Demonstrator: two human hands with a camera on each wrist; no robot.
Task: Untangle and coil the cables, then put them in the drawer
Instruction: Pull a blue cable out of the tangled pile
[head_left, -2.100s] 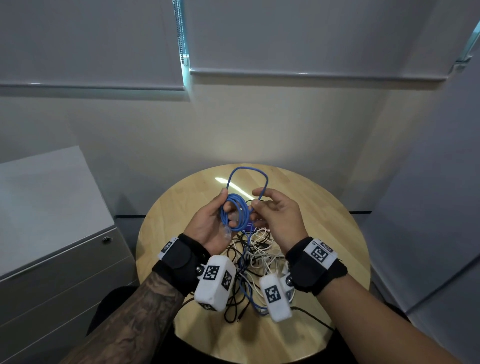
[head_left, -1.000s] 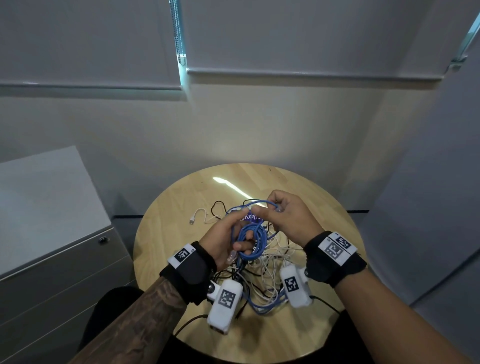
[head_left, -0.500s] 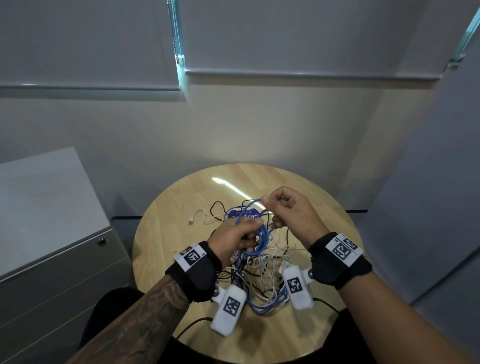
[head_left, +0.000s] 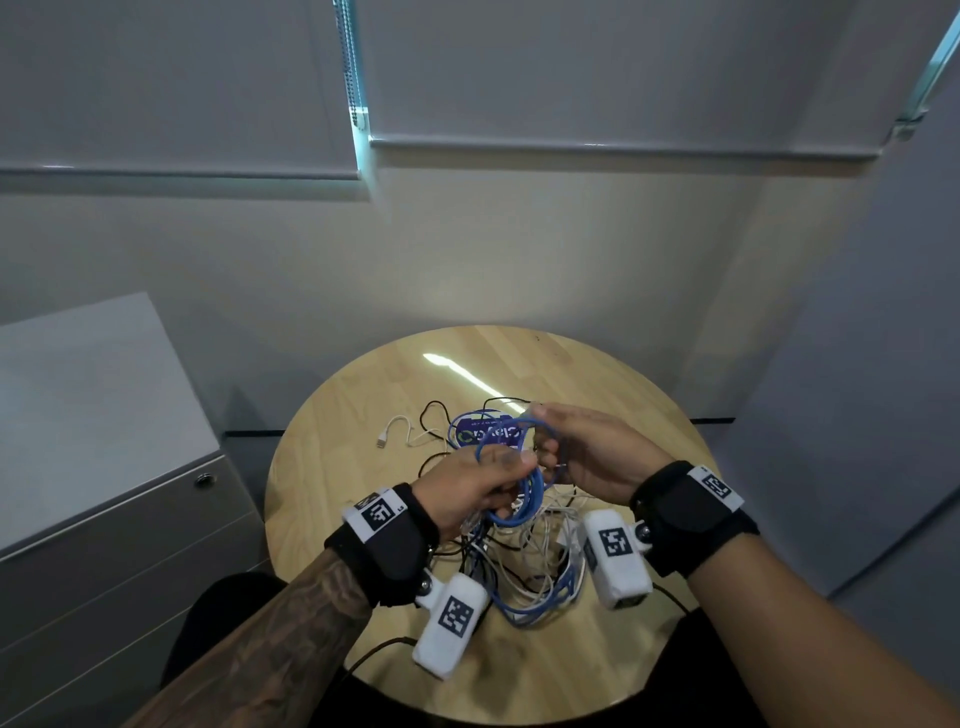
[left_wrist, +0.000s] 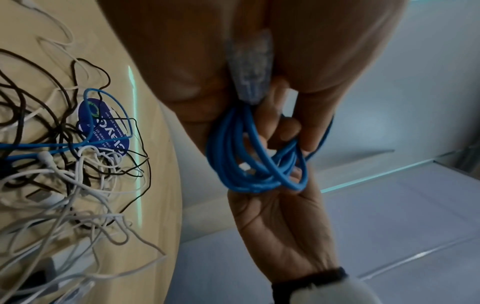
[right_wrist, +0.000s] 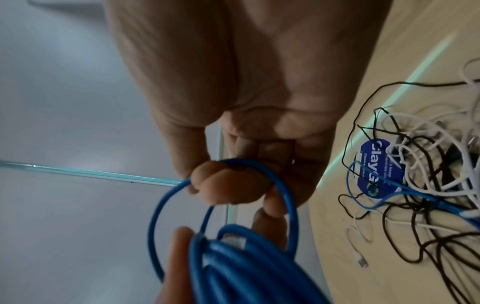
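Note:
A coiled blue cable (head_left: 524, 499) (left_wrist: 249, 156) (right_wrist: 233, 257) hangs above the round wooden table (head_left: 613, 384). My left hand (head_left: 478, 488) grips the bundle of loops, its clear plug (left_wrist: 250, 67) lying against the palm. My right hand (head_left: 576, 452) pinches a loose loop of the same blue cable at the top of the coil, thumb and fingers curled on it (right_wrist: 228, 185). Under both hands lies a tangle of white, black and blue cables (head_left: 524, 566) (left_wrist: 64, 164) (right_wrist: 420, 185).
A blue oval sticker (head_left: 488, 431) lies on the table under the tangle. A white cable end (head_left: 395, 436) trails off to the left. A grey cabinet with shut drawers (head_left: 130, 519) and a round lock (head_left: 206, 479) stands left of the table. Walls enclose the table behind and right.
Both hands have come down from chest height toward the tangle. The tall free loop of blue cable has been drawn in against the coil, and my left hand has turned over on the bundle.

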